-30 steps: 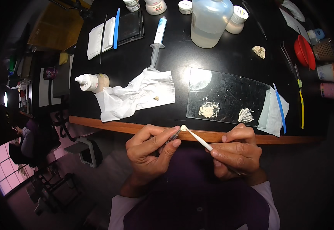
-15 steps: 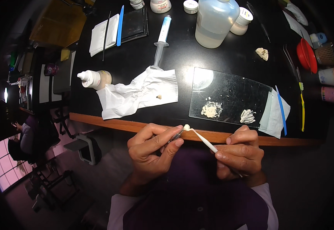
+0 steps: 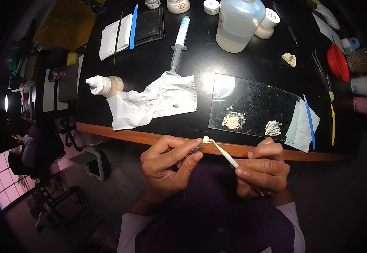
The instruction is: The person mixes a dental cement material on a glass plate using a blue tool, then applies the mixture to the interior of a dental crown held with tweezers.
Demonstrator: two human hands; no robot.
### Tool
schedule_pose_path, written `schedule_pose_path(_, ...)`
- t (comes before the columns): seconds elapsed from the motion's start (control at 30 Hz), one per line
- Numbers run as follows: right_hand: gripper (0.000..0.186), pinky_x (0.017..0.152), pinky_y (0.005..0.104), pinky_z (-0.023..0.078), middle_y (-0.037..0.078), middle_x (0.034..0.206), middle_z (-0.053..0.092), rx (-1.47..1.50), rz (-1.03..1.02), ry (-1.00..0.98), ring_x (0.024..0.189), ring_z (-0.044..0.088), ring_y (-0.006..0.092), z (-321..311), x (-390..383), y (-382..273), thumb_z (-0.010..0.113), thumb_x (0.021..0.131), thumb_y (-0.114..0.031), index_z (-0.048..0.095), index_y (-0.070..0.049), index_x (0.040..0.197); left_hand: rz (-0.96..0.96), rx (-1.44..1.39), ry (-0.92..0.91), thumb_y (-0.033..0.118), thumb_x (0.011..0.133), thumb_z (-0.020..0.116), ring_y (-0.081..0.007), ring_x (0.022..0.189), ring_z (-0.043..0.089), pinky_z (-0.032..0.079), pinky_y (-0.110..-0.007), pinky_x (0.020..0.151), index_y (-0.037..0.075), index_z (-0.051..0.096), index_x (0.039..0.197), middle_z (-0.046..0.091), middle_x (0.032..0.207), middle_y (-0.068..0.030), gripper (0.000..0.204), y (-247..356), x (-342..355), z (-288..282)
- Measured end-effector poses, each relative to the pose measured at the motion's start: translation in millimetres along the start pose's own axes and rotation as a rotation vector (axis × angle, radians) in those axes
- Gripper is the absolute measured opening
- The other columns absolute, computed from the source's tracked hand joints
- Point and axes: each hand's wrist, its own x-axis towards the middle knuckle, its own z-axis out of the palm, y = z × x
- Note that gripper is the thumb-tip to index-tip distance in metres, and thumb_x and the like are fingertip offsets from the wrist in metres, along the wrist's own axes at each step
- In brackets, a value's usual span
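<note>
My left hand (image 3: 166, 162) is closed, pinching a small dark metal holder (image 3: 197, 147). At its end is a tiny cream-white piece shaped like a tooth crown (image 3: 206, 139). My right hand (image 3: 264, 168) grips a slim white tool (image 3: 226, 156) like a pen. Its thin bent tip reaches left to the crown, and whether it touches cannot be made out. Both hands are just in front of the table's wooden edge (image 3: 166, 141). Beyond them lies a glass slab (image 3: 251, 99) bearing two patches of cream paste (image 3: 234, 121).
A crumpled white tissue (image 3: 149, 103) with a small tan piece (image 3: 176, 106) lies left of the slab, near a dropper bottle (image 3: 103, 86) and a syringe (image 3: 180, 44). A large translucent bottle (image 3: 239, 29) stands behind. A blue stick (image 3: 308, 120) rests on folded paper at right.
The tool's bent tip has shifted slightly on the crown's right side. The table scene sits a few pixels further right; both hands keep their grip.
</note>
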Motion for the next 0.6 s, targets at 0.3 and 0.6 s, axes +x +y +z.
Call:
schedule_pose_path(0.3, 0.030, 0.063, 0.0281, 0.046, -0.003, 0.097, 0.081, 0.003, -0.012, 0.012, 0.089, 0.063, 0.0145, 0.5, -2.0, 0.5, 0.077, 0.081, -0.003, 0.083, -0.015, 0.108, 0.068, -0.038, 0.010, -0.002, 0.088, 0.087, -0.0034, 0.070, 0.063, 0.045, -0.019, 0.056, 0.002, 0.083, 0.118, 0.078, 0.101, -0.0111, 0.030, -3.5, 0.6, 0.7)
schedule_pose_path(0.6, 0.026, 0.063, 0.0281, 0.046, -0.002, 0.095, 0.081, 0.005, 0.017, 0.017, 0.088, 0.064, 0.0140, -1.8, -2.3, -0.2, 0.077, 0.083, -0.004, 0.083, -0.013, 0.106, 0.013, 0.006, -0.008, 0.002, 0.088, 0.088, -0.0191, 0.084, 0.073, 0.056, -0.028, 0.074, -0.002, 0.081, 0.112, 0.076, 0.094, -0.0144, 0.025, -1.5, -1.3, -1.0)
